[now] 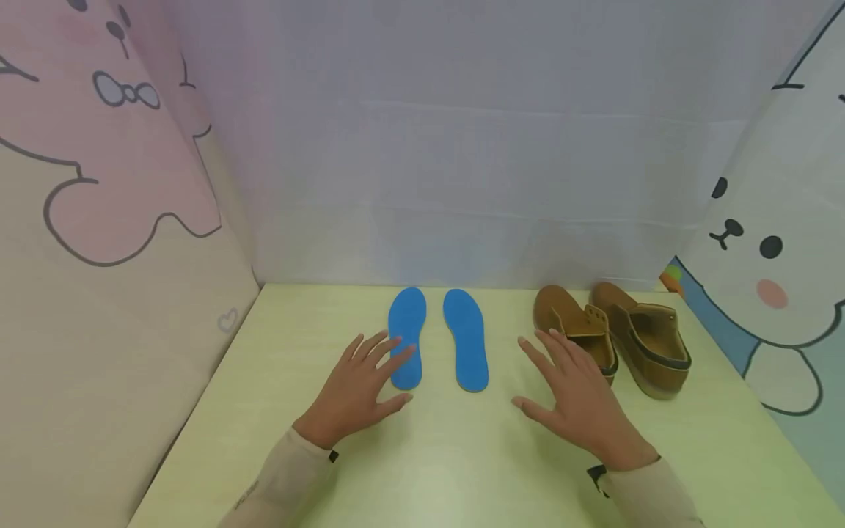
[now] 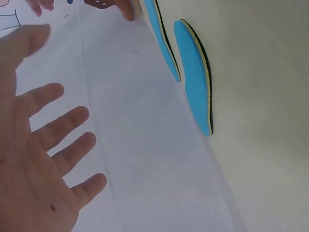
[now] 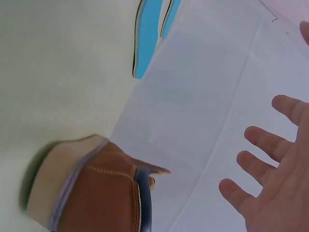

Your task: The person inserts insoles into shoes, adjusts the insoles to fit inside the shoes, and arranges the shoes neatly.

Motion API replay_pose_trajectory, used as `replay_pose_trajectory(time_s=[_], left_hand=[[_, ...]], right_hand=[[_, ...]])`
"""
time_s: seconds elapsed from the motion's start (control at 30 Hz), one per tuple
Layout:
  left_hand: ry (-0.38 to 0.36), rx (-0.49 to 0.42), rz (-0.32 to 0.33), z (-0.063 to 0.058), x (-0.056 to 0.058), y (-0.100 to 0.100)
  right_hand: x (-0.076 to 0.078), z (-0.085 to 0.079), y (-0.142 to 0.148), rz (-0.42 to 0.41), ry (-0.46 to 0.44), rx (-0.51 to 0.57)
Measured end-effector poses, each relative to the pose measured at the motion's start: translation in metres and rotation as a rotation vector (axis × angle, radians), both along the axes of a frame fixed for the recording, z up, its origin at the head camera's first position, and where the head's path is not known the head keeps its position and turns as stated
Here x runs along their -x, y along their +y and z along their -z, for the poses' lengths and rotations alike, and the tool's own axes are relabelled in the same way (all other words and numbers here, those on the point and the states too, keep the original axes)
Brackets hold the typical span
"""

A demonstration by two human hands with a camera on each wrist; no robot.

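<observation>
Two blue insoles lie side by side on the table, toes toward the back wall. My left hand (image 1: 353, 392) is held over the table with fingers spread, its fingertips overlapping the left insole (image 1: 407, 315) in the head view. The right insole (image 1: 466, 341) lies between the two hands; the left wrist view shows a yellow and black edge under the blue top of an insole (image 2: 195, 79). My right hand (image 1: 574, 392), fingers spread and holding nothing, hides part of the nearer brown shoe (image 1: 561, 308). Beside that one sits a second brown shoe (image 1: 653, 359), heel toward me.
The pale yellow table (image 1: 455, 455) ends at a white cloth backdrop (image 1: 455, 161). Cloth side walls with cartoon animals stand left (image 1: 132, 205) and right (image 1: 779, 293). Both shoes are near the table's right edge.
</observation>
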State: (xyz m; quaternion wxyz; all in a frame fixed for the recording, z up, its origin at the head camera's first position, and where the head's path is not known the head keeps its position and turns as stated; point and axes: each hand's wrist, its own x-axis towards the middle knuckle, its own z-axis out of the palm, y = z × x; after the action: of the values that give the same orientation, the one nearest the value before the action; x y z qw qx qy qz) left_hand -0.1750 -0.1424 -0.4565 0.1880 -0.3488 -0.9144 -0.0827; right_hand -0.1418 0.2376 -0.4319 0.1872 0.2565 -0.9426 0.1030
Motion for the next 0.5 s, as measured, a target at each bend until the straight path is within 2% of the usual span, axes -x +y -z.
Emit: replay_pose_trajectory(time_s=[0.1,0.23,0.37,0.5], left_hand=[[0.056,-0.053,0.025,-0.003,0.004,0.001],[0.086,-0.092,0.028,-0.005,0.006,0.0],[0.085,-0.111,0.01,-0.006,0.005,-0.002],[0.066,-0.106,-0.019,-0.006,0.002,-0.006]], right_hand=[[0.005,-0.008,0.007,0.029,0.017,0.005],[0.013,-0.018,0.021,0.052,0.066,0.037],[0.025,-0.028,0.039,0.071,0.155,0.085],[0.038,-0.036,0.058,0.152,0.183,0.126]])
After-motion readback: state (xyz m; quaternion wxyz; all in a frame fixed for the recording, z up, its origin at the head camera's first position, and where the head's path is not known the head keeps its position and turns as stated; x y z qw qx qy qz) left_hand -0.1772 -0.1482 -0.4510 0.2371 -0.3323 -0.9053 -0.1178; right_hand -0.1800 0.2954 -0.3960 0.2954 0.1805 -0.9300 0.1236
